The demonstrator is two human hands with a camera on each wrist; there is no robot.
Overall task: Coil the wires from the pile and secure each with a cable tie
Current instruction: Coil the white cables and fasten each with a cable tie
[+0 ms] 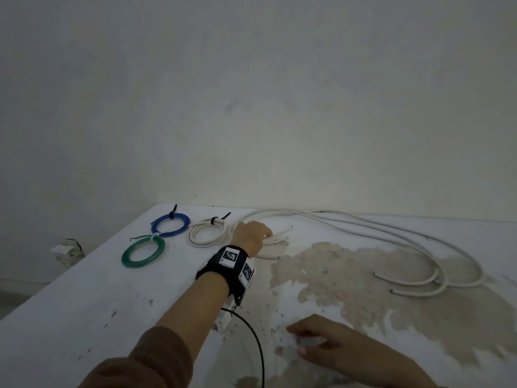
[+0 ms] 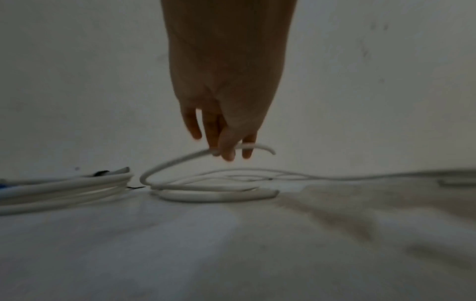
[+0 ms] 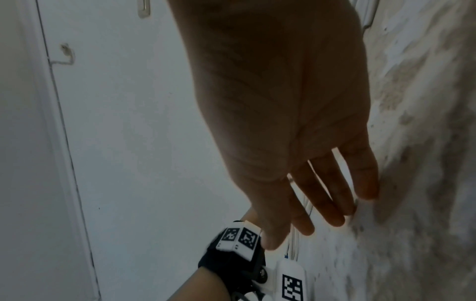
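The bench (image 1: 84, 317) is white with a large patch of worn, bare surface, and every place below is given from that patch. Beyond it and to its right sprawl the loose white wires (image 1: 391, 233), long strands curving back to cut ends. Left of the patch lie three finished coils, each tied: white coil (image 1: 207, 232) nearest, blue coil (image 1: 170, 224) behind, green coil (image 1: 143, 252) farthest left. At the patch's far left corner the left hand (image 1: 250, 233) pinches one wire end (image 2: 257, 146) between thumb and fingertips, lifted above a low loop lying on the bench. On the near side of the patch the right hand (image 1: 330, 343) hovers with fingers spread and relaxed, holding nothing. The wire looks light, smooth and springy, likely to uncoil if released; gripping close to the end and pinning each loop seems wise.
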